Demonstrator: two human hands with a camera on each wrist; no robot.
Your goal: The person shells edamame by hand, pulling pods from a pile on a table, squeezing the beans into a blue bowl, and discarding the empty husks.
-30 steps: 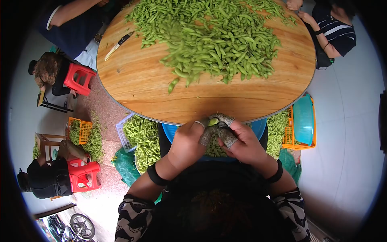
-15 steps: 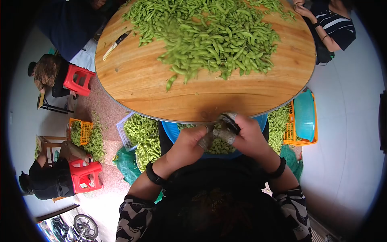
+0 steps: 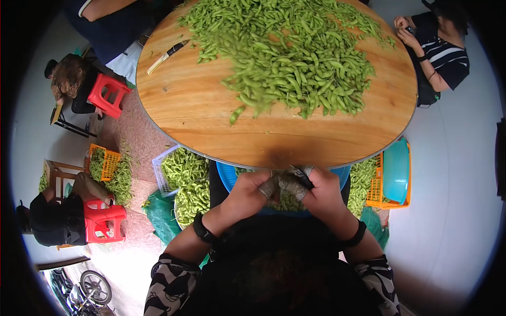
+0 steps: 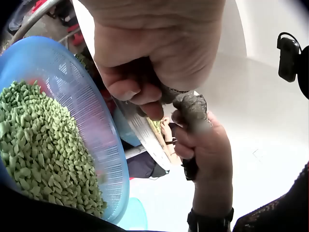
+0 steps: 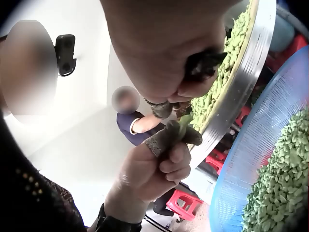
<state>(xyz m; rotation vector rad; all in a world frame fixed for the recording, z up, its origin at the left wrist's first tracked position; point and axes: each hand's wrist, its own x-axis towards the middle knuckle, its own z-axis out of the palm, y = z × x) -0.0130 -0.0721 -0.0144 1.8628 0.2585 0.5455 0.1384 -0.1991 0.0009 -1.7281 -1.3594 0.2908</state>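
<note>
My left hand [image 3: 245, 190] and right hand [image 3: 324, 190] meet just over the near table edge, grey worn covers on their thumbs and some fingers. In the right wrist view, the left thumb and forefinger pinch a green edamame pod [image 5: 183, 124], the right fingertips close above it. A small black object [image 5: 203, 65] sits in the curled right fingers; its kind is hidden. Beneath the hands is a blue mesh basket [image 4: 108, 116] holding many shelled green beans [image 4: 48, 154].
A large pile of pods [image 3: 295, 58] covers the far part of the round wooden table [image 3: 190, 116]. A knife [image 3: 167, 56] lies at its left. Pods fill a lilac crate [image 3: 164, 174] at lower left. At right stand an orange crate [image 3: 375, 195] and teal basket [image 3: 396, 171]. Other people sit around.
A green pod showed between the fingertips a second ago; in the head view the fingers now cover that spot. The hands have drawn close and the head view has shifted slightly.
</note>
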